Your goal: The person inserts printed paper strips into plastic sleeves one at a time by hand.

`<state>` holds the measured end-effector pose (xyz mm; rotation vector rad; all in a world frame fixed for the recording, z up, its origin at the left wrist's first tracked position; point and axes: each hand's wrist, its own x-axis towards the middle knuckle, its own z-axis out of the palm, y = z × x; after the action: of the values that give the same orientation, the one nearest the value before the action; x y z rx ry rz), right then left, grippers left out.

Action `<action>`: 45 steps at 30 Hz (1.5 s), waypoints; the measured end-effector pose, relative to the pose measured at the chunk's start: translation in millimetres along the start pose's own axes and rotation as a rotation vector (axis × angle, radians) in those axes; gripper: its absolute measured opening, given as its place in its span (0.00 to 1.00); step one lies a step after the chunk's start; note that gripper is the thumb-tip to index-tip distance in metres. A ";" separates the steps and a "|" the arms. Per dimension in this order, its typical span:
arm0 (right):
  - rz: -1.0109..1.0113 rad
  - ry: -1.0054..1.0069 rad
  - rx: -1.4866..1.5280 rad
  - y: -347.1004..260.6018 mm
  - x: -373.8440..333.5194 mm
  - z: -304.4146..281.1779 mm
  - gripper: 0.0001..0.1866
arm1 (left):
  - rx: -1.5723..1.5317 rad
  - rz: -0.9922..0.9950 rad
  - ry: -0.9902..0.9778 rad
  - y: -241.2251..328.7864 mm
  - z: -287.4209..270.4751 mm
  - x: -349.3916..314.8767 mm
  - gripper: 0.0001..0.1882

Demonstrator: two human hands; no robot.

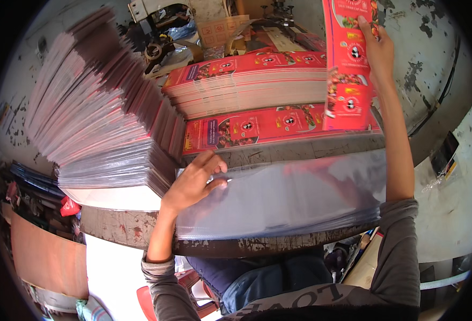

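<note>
My left hand (196,181) rests on the left end of a stack of clear plastic sleeves (289,200) lying on the worn workbench (279,152), fingertips pinching the top sleeve's edge. My right hand (376,51) is raised at the upper right and grips a long red printed card (348,64) by its right edge, holding it upright above the bench. Behind the sleeves lie two stacks of the same red printed cards (252,75), the nearer one flat (257,128).
A tall fanned pile of finished sleeved cards (97,107) fills the left side. Cardboard boxes and machine parts (220,29) clutter the far end. A red plastic stool (155,302) and my knees show below the bench edge. A stained wall (434,59) is at right.
</note>
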<state>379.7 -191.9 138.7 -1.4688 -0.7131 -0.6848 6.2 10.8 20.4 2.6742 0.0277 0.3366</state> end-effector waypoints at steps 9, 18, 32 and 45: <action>0.080 0.069 0.458 -74.8 -55.2 79.4 0.14 | 0.265 0.196 0.281 11.3 9.8 -1.9 0.07; -0.011 -0.247 0.355 -103.8 -108.8 105.2 0.21 | 0.401 0.333 0.408 9.4 20.2 3.3 0.08; -0.060 -0.154 0.275 -108.4 -65.9 67.6 0.19 | 0.636 0.453 0.356 -1.4 27.9 -5.3 0.15; 0.013 -0.375 0.244 -109.2 -129.7 115.5 0.29 | 0.531 0.347 0.460 0.4 30.5 -3.2 0.08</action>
<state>212.2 -78.8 103.8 -1.3857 -1.0357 -0.2981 10.4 -2.8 -6.8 3.0428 -0.2407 1.1977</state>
